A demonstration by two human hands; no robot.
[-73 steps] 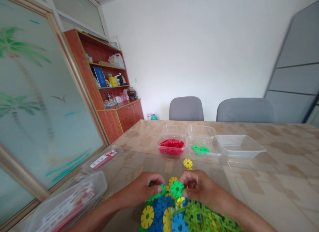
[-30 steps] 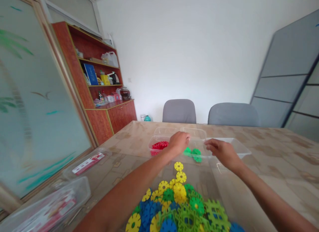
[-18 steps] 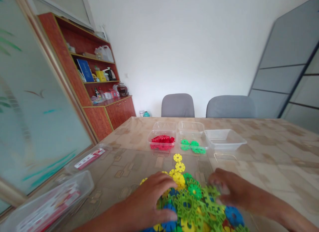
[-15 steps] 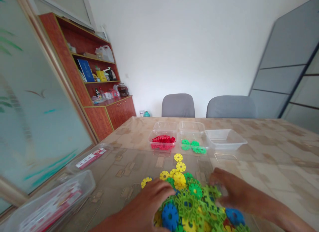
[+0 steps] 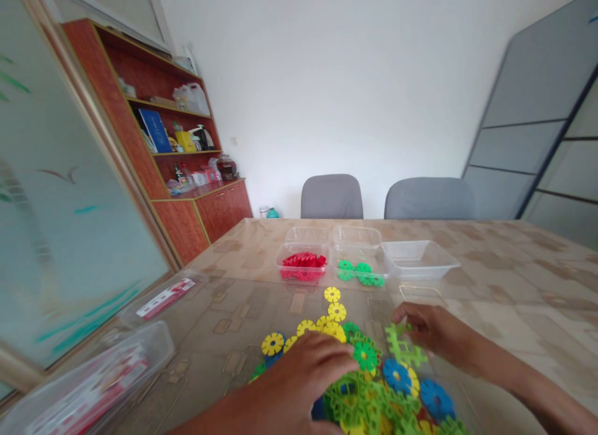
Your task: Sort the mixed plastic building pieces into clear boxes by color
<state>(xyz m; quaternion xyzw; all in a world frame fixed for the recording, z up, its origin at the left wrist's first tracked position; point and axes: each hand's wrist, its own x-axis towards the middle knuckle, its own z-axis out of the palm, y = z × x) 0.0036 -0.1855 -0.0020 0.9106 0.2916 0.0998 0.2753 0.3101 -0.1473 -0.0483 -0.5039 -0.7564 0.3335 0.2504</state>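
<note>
In the head view's centre, red pieces and a few green discs are already tubbed separately; at bottom centre, a large mixed pile is left loose. A light-green lattice piece is pinched by the right hand, lower right; the left hand's fingers are spread wide over the pile.

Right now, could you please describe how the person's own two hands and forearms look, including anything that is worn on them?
The left hand and right hand are bare, without gloves; I can make out no ring. The left forearm and right forearm show no sleeve, watch or bracelet as far as the picture reaches.
</note>
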